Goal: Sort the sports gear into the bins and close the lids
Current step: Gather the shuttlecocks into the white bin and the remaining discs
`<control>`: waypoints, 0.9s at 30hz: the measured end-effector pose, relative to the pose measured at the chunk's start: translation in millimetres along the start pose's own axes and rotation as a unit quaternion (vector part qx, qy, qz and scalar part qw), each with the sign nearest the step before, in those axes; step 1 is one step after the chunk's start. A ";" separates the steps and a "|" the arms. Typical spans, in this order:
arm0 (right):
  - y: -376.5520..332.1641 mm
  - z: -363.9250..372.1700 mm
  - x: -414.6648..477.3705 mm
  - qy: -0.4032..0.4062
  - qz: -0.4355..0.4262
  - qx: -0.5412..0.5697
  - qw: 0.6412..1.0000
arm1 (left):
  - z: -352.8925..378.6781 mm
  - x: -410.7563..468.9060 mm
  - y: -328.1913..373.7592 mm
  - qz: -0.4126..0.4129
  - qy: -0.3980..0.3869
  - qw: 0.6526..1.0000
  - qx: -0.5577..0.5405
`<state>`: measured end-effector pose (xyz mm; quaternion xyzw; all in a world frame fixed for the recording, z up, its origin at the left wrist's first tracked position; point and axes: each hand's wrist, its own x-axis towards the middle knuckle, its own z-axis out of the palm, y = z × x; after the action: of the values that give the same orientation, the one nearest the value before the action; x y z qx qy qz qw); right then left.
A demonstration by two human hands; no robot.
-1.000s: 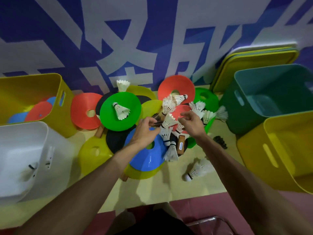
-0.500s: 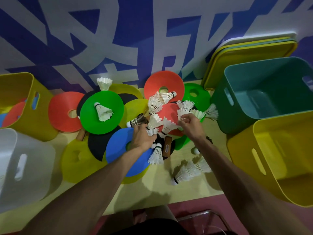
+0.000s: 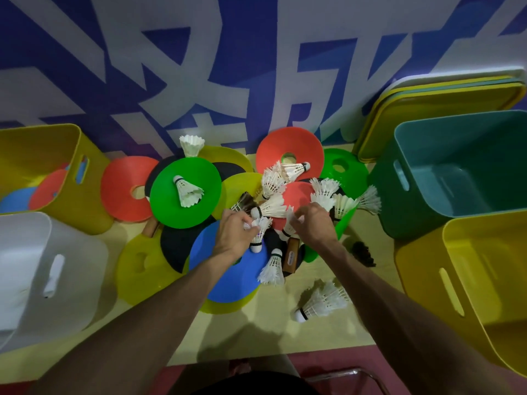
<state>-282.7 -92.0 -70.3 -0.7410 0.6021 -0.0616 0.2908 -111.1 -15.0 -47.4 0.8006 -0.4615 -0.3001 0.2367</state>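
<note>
Left hand [image 3: 235, 233]: clenched round a bunch of shuttlecocks [image 3: 258, 232], corks toward the person, above the blue disc [image 3: 238, 280]. Right hand [image 3: 313, 223]: pinching a single shuttlecock [image 3: 289, 223] in the pile. Teal bin [image 3: 422, 166]: off to the right, nearer the right hand.

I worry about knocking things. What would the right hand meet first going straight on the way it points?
The right hand would likely meet the shuttlecock by the red disc first, just ahead of it; depth is unclear.
</note>
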 end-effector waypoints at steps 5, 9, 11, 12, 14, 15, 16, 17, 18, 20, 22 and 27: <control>-23.0 -14.5 -1.6 0.031 -0.013 -0.021 0.999 | -39.2 1.7 -5.9 0.057 0.033 0.997 -0.043; -58.9 -34.4 -5.5 0.065 -0.066 0.054 0.994 | -78.9 5.6 -8.6 0.088 0.092 0.989 -0.070; -82.8 -41.4 -6.5 0.075 -0.087 0.085 0.990 | -103.9 6.9 -11.2 0.101 0.124 0.984 -0.077; -95.3 -42.0 -5.1 0.085 -0.097 0.100 0.987 | -117.7 7.0 -13.9 0.106 0.143 0.981 -0.081; -122.8 -40.5 -1.2 0.095 -0.118 0.124 0.981 | -147.9 4.6 -19.9 0.114 0.173 0.975 -0.085; -137.7 -39.1 1.2 0.097 -0.129 0.130 0.978 | -163.9 2.3 -23.7 0.117 0.185 0.972 -0.086; -154.9 -37.6 3.0 0.100 -0.141 0.134 0.976 | -180.7 -0.6 -28.7 0.118 0.198 0.969 -0.090; -171.7 -34.9 5.4 0.100 -0.150 0.141 0.973 | -197.4 -4.0 -34.6 0.116 0.212 0.966 -0.091; -191.0 -32.9 5.3 0.099 -0.160 0.151 0.971 | -214.7 -7.7 -41.5 0.115 0.230 0.962 -0.089; -231.8 -24.6 1.3 0.095 -0.185 0.179 0.962 | -250.6 -18.0 -58.3 0.111 0.261 0.955 -0.086; -274.2 -13.0 -7.4 0.081 -0.216 0.207 0.951 | -285.6 -30.4 -78.5 0.099 0.285 0.949 -0.091; -369.7 35.1 -33.2 0.016 -0.274 0.232 0.933 | -354.8 -67.8 -142.8 0.059 0.345 0.933 -0.087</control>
<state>40.5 -9.5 96.1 -0.7879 0.3491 -0.2889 0.4171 195.4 146.8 127.9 0.8027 -0.3698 -0.0298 0.4670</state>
